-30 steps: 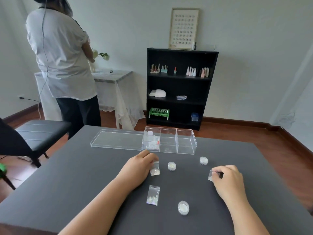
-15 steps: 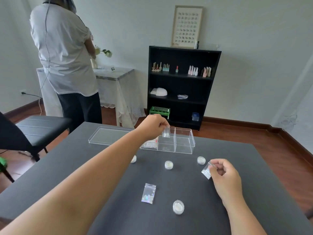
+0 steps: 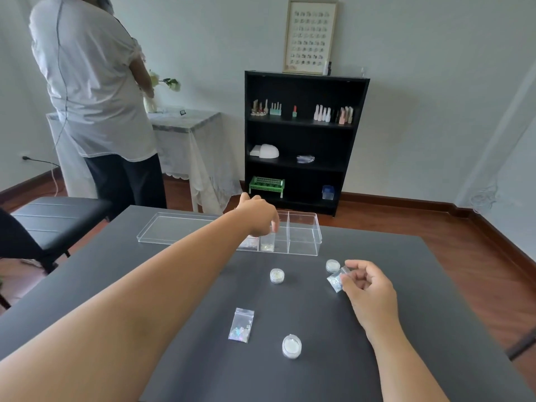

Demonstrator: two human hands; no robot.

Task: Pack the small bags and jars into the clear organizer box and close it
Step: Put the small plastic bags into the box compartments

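The clear organizer box (image 3: 305, 239) stands open at the table's far side, its lid (image 3: 177, 227) lying flat to the left. My left hand (image 3: 256, 214) hovers over its middle compartment, fingers apart and pointing down at a small glitter bag (image 3: 267, 244) resting inside. Another bag (image 3: 250, 242) lies in the left compartment, partly hidden by my arm. My right hand (image 3: 366, 287) pinches a small bag (image 3: 335, 281) just above the table. On the dark table (image 3: 179, 358) lie one bag (image 3: 241, 324) and three jars (image 3: 277, 275), (image 3: 332, 265), (image 3: 291, 346).
A person in a white shirt (image 3: 90, 82) stands with their back to me beyond the table's far left corner. A black padded stool (image 3: 55, 216) is at the left. A black bookshelf (image 3: 301, 140) and a cloth-covered side table (image 3: 188, 123) stand against the wall.
My left hand carried a small bag from the table to the box and let it go into the middle compartment. My right hand lifted its bag slightly.
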